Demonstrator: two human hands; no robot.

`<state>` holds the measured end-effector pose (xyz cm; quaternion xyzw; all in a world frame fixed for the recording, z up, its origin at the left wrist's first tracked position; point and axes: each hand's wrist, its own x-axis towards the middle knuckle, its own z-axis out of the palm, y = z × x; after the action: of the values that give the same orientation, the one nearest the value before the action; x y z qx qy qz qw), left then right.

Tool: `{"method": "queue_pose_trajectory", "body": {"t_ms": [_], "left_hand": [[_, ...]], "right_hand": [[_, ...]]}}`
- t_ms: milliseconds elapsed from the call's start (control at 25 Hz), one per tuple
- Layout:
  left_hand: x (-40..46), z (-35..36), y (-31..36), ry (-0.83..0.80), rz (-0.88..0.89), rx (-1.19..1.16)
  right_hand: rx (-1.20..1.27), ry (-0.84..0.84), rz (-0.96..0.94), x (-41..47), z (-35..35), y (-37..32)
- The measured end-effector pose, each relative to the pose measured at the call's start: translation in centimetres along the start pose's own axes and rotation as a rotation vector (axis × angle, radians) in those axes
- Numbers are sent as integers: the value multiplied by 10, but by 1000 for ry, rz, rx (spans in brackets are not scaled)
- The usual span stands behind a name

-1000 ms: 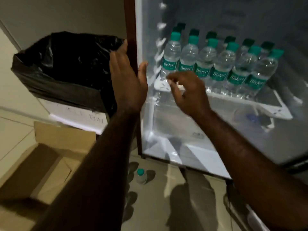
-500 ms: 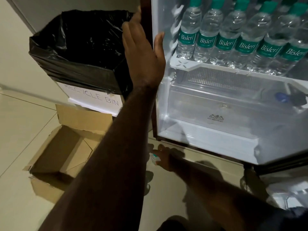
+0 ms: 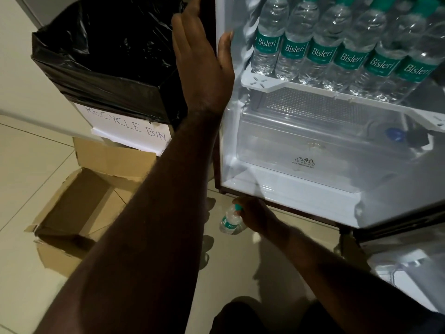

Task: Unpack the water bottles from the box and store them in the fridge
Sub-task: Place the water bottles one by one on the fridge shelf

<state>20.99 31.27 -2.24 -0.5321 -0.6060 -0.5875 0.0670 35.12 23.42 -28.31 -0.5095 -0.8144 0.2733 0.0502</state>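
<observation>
My left hand (image 3: 204, 56) rests flat with straight fingers on the left edge of the open fridge (image 3: 224, 141). Down on the floor in front of the fridge, my right hand (image 3: 255, 215) grips a small clear water bottle (image 3: 231, 221) with a green cap and green label near its neck. Several identical bottles (image 3: 322, 44) stand in a row on the fridge's white shelf (image 3: 260, 83). The brown cardboard box (image 3: 79, 208) lies open on the floor at the left; I see nothing inside it.
A bin (image 3: 108, 68) lined with a black bag and labelled "RECYCLE BIN" stands left of the fridge, behind the box. A clear drawer (image 3: 313, 145) sits under the shelf. The fridge door (image 3: 409, 249) hangs open at the lower right. The floor is pale tile.
My right hand left the fridge shelf, dropped to the floor and took hold of the lone bottle there. My view tilted downward. The left hand stayed on the fridge edge.
</observation>
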Motion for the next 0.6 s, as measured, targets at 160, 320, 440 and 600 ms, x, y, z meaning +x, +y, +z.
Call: {"method": "queue_pose_trajectory", "body": {"t_ms": [160,320,440,600], "left_hand": [[0,1,5,-1,4,-24],[-1,1,7,19,17,-49],[-2,0,8,21,13,-62],[-3,-1,3,-12,39,-55]], "right_hand": [[88,63,-53,-20,-54,-8],[79,118,-38,-28,-112,-20],[77,165,-112,-35,-163,-31],[57,420,-220,-55,-226,-44]]}}
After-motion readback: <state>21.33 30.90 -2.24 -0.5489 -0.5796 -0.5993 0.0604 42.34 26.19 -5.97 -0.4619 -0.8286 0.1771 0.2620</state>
